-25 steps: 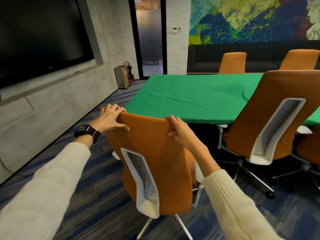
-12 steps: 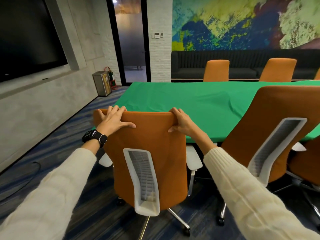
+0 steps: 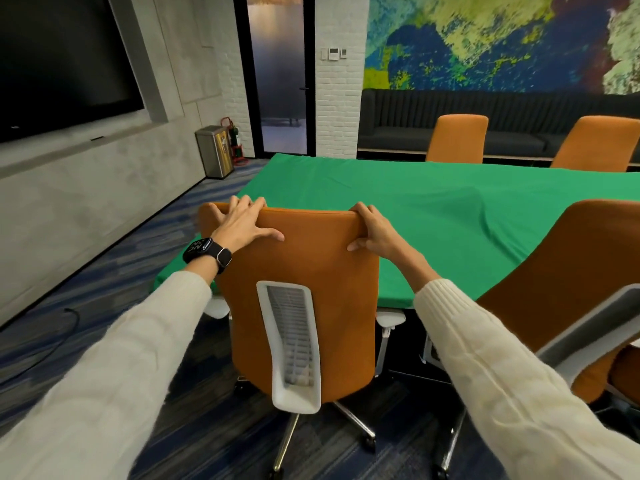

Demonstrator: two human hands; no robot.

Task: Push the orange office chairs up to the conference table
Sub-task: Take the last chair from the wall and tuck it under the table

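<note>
no legible text, watch face (image 3: 198,246) digits too blurred

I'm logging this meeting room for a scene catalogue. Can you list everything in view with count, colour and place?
Office chairs: four, orange with white trim; two on the near side, two across the table.
Conference table: one, green cloth cover, centre.
Screen: one, black, left wall.
Bin: one, metal, beside the door.
Fire extinguisher: red frame, by the bin.
Sofa: one, dark, under the mural.
Mural: blue, green, yellow, far wall.
Wristwatch: one, black, left wrist.
Left hand, right hand: both gripping the nearest chair's top edge.
</note>
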